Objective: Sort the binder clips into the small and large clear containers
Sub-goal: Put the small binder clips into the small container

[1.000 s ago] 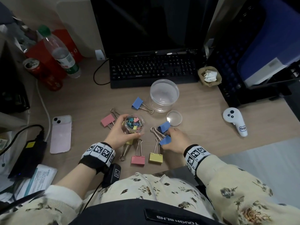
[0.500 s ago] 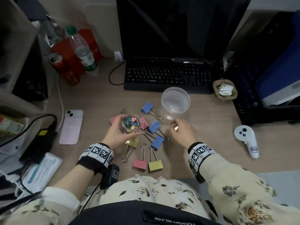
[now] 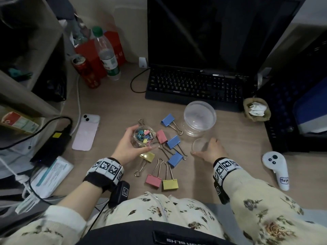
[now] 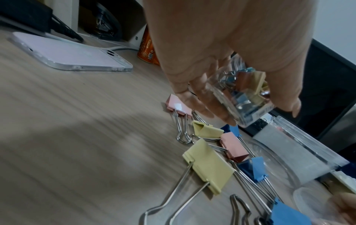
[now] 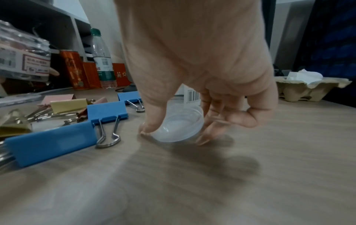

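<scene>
My left hand (image 3: 140,139) holds the small clear container (image 3: 144,134) just above the desk; it is full of small coloured clips (image 4: 248,89). My right hand (image 3: 203,147) is down on the desk to the right, thumb and fingertips pinching the rim of the small clear lid (image 5: 179,127). The large clear container (image 3: 200,119) stands open and empty behind the lid. Several large binder clips lie between my hands: blue (image 3: 173,142), pink (image 3: 161,136), yellow (image 3: 170,184).
Behind the containers sit a black keyboard (image 3: 192,85) and a monitor. A pink phone (image 3: 86,131) lies at the left, a bottle (image 3: 107,55) and a red can (image 3: 86,73) at the back left. A white controller (image 3: 277,168) lies at the right.
My right hand has let go of the blue clips and moved right onto the small lid. My left hand still holds the small container.
</scene>
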